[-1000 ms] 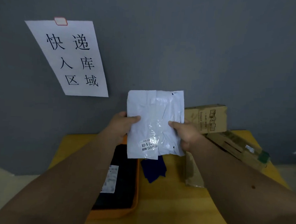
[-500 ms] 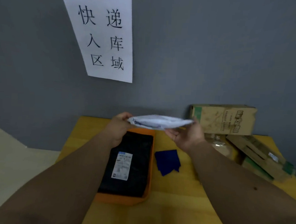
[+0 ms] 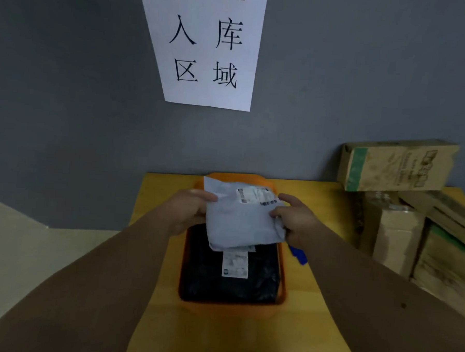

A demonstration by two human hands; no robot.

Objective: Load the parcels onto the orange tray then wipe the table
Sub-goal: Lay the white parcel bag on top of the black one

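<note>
Both my hands hold a white plastic mailer parcel (image 3: 238, 222) over the far half of the orange tray (image 3: 283, 272). My left hand (image 3: 187, 211) grips its left edge, my right hand (image 3: 295, 219) pinches its right edge. The parcel's label faces up near its far end. A black parcel (image 3: 231, 283) with a white label lies flat in the tray, partly under the white one. A blue cloth (image 3: 298, 256) peeks out on the table just right of the tray, mostly hidden by my right hand.
Several cardboard boxes (image 3: 399, 165) are stacked on the right side of the yellow wooden table (image 3: 166, 188), against the grey wall. A white paper sign (image 3: 206, 45) hangs on the wall above the tray.
The white parcel went from held upright, to flat, to lowered over the tray with its label up. My view has shifted left and down.
</note>
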